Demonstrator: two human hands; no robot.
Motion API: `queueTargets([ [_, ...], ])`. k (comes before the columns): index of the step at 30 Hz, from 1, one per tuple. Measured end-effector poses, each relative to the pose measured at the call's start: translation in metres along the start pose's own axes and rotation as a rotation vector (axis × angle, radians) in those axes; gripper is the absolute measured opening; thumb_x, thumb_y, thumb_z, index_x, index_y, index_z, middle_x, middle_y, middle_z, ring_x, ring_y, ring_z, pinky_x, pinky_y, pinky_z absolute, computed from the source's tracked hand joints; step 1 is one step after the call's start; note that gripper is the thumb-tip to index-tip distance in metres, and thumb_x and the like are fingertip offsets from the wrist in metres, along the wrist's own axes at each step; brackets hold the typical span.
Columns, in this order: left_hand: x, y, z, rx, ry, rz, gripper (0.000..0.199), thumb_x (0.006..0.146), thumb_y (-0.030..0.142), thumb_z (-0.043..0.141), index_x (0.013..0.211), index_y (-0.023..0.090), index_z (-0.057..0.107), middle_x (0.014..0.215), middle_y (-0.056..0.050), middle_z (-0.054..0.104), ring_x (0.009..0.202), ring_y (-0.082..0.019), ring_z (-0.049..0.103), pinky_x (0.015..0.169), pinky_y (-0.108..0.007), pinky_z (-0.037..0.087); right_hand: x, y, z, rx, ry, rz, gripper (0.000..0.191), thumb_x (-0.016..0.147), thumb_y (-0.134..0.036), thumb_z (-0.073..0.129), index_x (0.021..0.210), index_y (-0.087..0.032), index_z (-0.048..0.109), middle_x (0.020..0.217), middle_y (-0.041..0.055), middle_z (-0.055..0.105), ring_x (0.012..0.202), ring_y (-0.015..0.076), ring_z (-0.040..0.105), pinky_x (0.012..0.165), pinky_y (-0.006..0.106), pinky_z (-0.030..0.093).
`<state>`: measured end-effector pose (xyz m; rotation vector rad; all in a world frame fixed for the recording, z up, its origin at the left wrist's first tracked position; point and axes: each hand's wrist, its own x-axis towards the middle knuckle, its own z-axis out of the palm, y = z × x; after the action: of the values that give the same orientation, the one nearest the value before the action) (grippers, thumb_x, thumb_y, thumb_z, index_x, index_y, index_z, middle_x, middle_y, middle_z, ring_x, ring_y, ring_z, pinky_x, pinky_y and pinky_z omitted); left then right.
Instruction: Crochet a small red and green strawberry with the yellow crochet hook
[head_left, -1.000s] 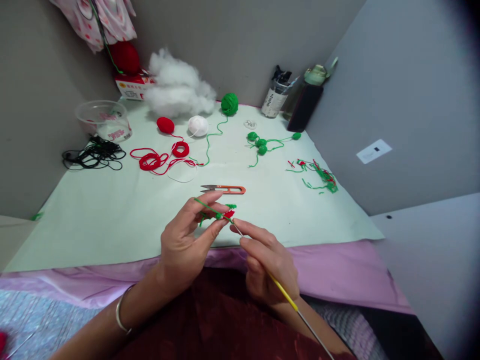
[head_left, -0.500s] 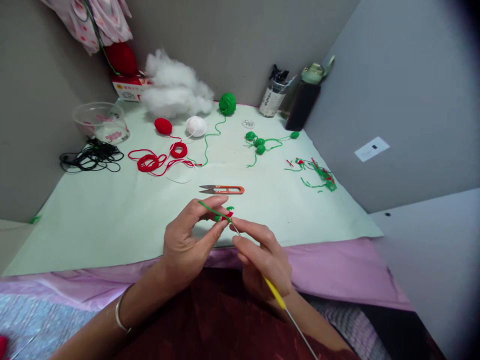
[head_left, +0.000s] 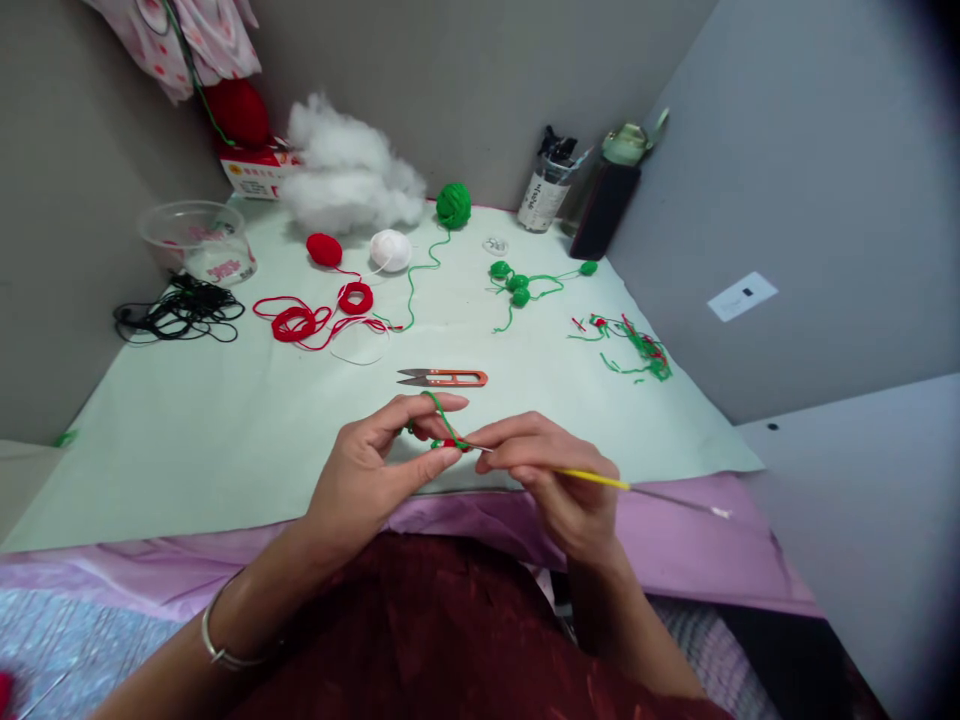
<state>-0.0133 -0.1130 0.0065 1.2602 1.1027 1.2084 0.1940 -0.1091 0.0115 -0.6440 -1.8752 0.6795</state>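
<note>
Between the thumb and fingers of my left hand (head_left: 375,455) is a small red and green crochet piece (head_left: 448,443), partly hidden by the fingers. A strand of green yarn (head_left: 440,408) runs from my left forefinger down to it. My right hand (head_left: 559,475) is closed around a crochet hook (head_left: 592,478) with a yellow grip, held nearly level. The hook's metal tip meets the piece at its right edge. Just beyond my hands, orange-handled thread snips (head_left: 442,378) lie on the pale table cover.
Behind are a green yarn ball (head_left: 454,206), red yarn coils (head_left: 295,323), a white yarn ball (head_left: 391,250) and white stuffing (head_left: 352,170). Black cord (head_left: 180,310) lies left. Green crocheted pieces (head_left: 519,284) and yarn scraps (head_left: 645,350) lie right, near a dark bottle (head_left: 606,210).
My right hand has moved right and turned, swinging the hook from a steep slant to nearly level. The green strand over my left forefinger now stands more upright.
</note>
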Motion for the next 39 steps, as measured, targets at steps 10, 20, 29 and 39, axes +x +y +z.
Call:
queueTargets([
  [10,-0.004,-0.007,0.014,-0.021,0.198,0.055,0.038,0.086,0.023,0.082,0.124,0.029,0.077,0.087,0.002,0.069,0.082,-0.015,0.058,0.083,-0.026,0.048,-0.009,0.000,0.036,-0.753,0.109,-0.314,0.024,0.096,-0.010,0.065,0.114,-0.021,0.075,0.115,0.0110,0.077,0.102,0.0207,0.076,0.084,0.031,0.067],
  [20,0.004,0.004,0.000,-0.517,-0.246,-0.354,0.051,0.081,0.025,0.085,0.130,0.030,0.076,0.084,0.001,0.061,0.068,-0.010,0.053,0.060,-0.019,0.042,-0.019,0.001,0.026,-0.531,0.119,-0.285,0.042,0.097,-0.012,0.066,0.135,-0.030,0.069,0.119,0.0060,0.077,0.103,0.0200,0.077,0.083,0.033,0.069],
  [29,0.002,0.012,0.002,-0.202,-0.061,-0.169,0.049,0.086,0.023,0.082,0.133,0.031,0.072,0.090,0.004,0.059,0.050,-0.002,0.046,0.046,-0.017,0.038,-0.009,-0.005,0.027,-0.149,0.152,-0.079,0.037,0.100,-0.007,0.060,0.129,-0.025,0.073,0.124,0.0118,0.078,0.105,0.0214,0.079,0.085,0.034,0.068],
  [39,0.001,0.010,0.007,-0.382,-0.049,-0.134,0.046,0.086,0.014,0.081,0.129,0.028,0.072,0.093,0.003,0.064,0.076,-0.008,0.071,0.074,-0.017,0.059,-0.019,-0.005,0.025,-0.251,0.082,-0.130,0.038,0.103,-0.009,0.054,0.135,-0.022,0.068,0.136,0.0145,0.072,0.122,0.0225,0.074,0.093,0.037,0.067],
])
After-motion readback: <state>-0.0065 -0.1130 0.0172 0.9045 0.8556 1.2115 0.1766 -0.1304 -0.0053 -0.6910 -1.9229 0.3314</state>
